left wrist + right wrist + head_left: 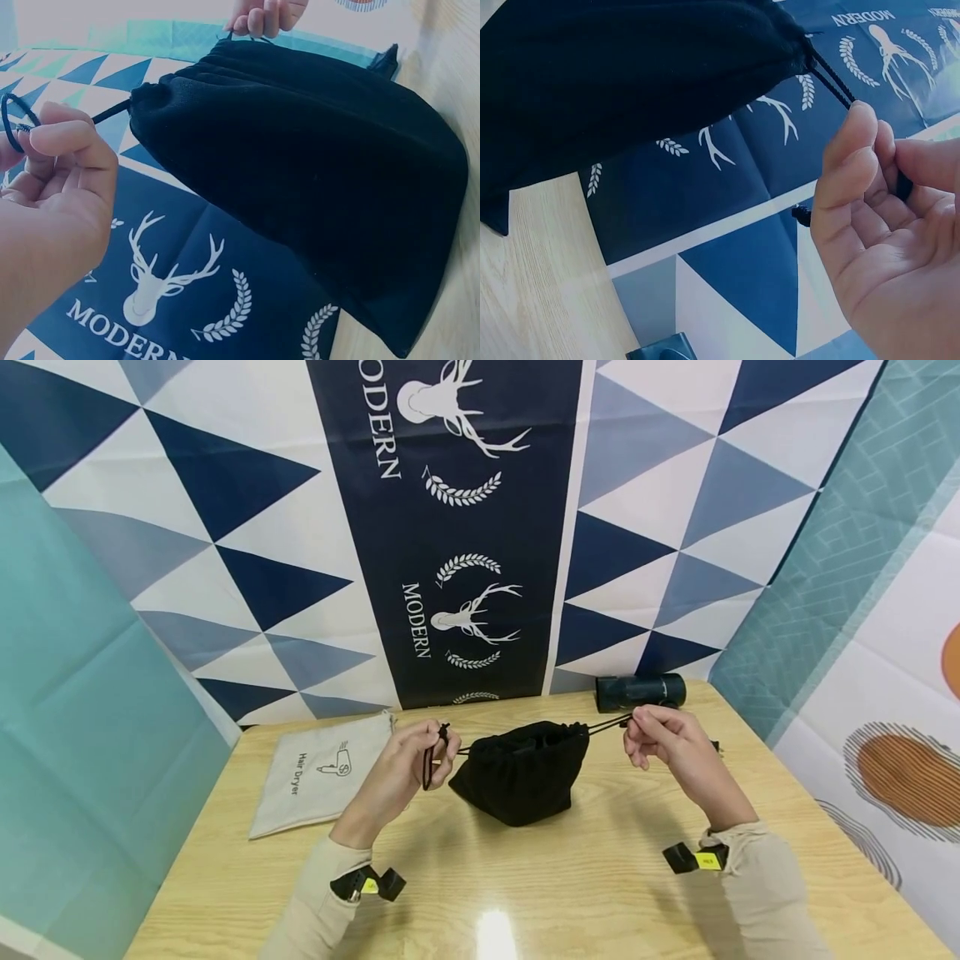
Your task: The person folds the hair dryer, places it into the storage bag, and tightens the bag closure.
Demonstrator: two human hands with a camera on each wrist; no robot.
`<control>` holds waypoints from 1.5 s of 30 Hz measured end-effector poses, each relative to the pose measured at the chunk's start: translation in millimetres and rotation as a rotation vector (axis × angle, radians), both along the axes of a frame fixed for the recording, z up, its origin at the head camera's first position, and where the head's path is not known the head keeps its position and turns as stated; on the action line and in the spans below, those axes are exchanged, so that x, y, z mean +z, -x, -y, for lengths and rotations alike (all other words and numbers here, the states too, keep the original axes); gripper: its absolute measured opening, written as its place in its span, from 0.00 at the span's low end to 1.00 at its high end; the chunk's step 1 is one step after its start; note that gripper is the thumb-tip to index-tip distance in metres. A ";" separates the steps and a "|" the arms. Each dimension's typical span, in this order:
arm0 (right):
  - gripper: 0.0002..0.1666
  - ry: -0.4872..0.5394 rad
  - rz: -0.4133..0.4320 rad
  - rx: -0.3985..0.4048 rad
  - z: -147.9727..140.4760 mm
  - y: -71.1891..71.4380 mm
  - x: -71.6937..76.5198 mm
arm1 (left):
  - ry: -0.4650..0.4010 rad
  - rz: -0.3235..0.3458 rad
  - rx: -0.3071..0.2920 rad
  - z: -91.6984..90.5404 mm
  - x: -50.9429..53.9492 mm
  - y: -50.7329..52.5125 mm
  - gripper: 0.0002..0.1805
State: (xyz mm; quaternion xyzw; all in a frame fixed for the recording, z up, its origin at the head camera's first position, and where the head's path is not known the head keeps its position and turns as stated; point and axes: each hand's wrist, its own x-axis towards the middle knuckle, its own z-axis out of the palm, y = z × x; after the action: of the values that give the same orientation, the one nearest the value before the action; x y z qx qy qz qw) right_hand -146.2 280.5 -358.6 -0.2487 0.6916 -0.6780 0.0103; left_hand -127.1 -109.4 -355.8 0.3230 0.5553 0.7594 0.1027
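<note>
A black drawstring pouch (pixel 525 781) stands on the wooden table between my two hands, its gathered mouth on top partly open in the head view. My left hand (pixel 420 756) pinches the cord on the pouch's left side, and a knotted loop of that cord (pixel 16 120) sticks out past the fingers. On the other side my right hand (pixel 663 735) pinches the right cord (pixel 831 81), drawn taut from the pouch mouth. A dark knotted cord end (pixel 801 216) shows beside the right fingers. What the pouch contains is hidden.
To the left lies a flat pale cloth bag (pixel 322 777) printed "Hair Dryer". A dark cylindrical object (pixel 641 692) lies at the back right of the table (pixel 450 893), near the patterned wall covering (pixel 480 527). Side panels border the table left and right.
</note>
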 end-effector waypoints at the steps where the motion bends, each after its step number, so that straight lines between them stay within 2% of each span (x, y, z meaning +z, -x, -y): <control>1: 0.22 0.007 0.004 -0.004 0.3 -0.2 0.8 | 0.003 0.001 0.003 0.1 0.5 0.0 0.17; 3: 0.20 0.049 0.024 -0.005 1.5 -0.9 2.2 | 0.006 0.008 0.009 0.4 1.1 -0.3 0.17; 5: 0.20 0.134 0.067 0.036 3.6 -1.5 3.3 | 0.009 0.013 0.012 0.8 1.3 -0.4 0.17; 10: 0.26 0.454 0.246 0.268 9.3 -2.5 4.0 | 0.013 0.033 0.025 2.3 1.4 -0.3 0.17; 13: 0.27 0.556 0.313 0.334 10.4 -2.5 1.9 | 0.017 0.046 0.039 3.3 1.4 0.3 0.16; 21: 0.25 0.669 0.317 0.322 6.3 -1.4 -3.0 | 0.062 0.058 0.066 4.5 2.6 0.1 0.16; 27: 0.24 0.625 0.280 0.287 3.9 -0.9 0.1 | 0.063 0.059 0.070 6.9 2.9 -1.2 0.17; 31: 0.24 0.609 0.275 0.265 2.0 -1.8 1.9 | 0.073 0.034 0.080 6.1 2.6 -2.0 0.19; 33: 0.24 0.576 0.262 0.235 1.5 -2.7 2.8 | 0.092 -0.031 0.122 4.3 1.8 -1.9 0.20; 35: 0.23 0.520 0.242 0.194 2.1 -3.7 3.8 | 0.121 -0.126 0.188 1.8 0.0 -2.2 0.22; 38: 0.21 0.434 0.208 0.140 3.9 -5.1 5.7 | 0.223 -0.316 0.356 -3.3 -2.2 -4.2 0.24; 40: 0.21 0.385 0.186 0.095 5.4 -5.9 7.5 | 0.322 -0.422 0.461 -6.6 -2.8 -6.1 0.21; 42: 0.20 0.336 0.161 0.056 6.3 -6.7 9.0 | 0.463 -0.521 0.540 -8.8 -3.0 -7.1 0.15; 44: 0.20 0.282 0.129 0.019 6.8 -7.4 9.9 | 0.597 -0.608 0.557 -9.6 -3.6 -7.7 0.04; 45: 0.20 0.250 0.108 -0.002 6.9 -7.8 10.1 | 0.656 -0.657 0.554 -9.5 -4.1 -7.8 0.06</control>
State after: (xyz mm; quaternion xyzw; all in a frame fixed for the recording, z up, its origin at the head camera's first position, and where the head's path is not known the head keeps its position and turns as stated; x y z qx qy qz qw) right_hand -138.4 273.6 -348.5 -0.2106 0.6005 -0.7713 0.0159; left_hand -119.3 -99.9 -359.8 0.3361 0.8306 0.4035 -0.1850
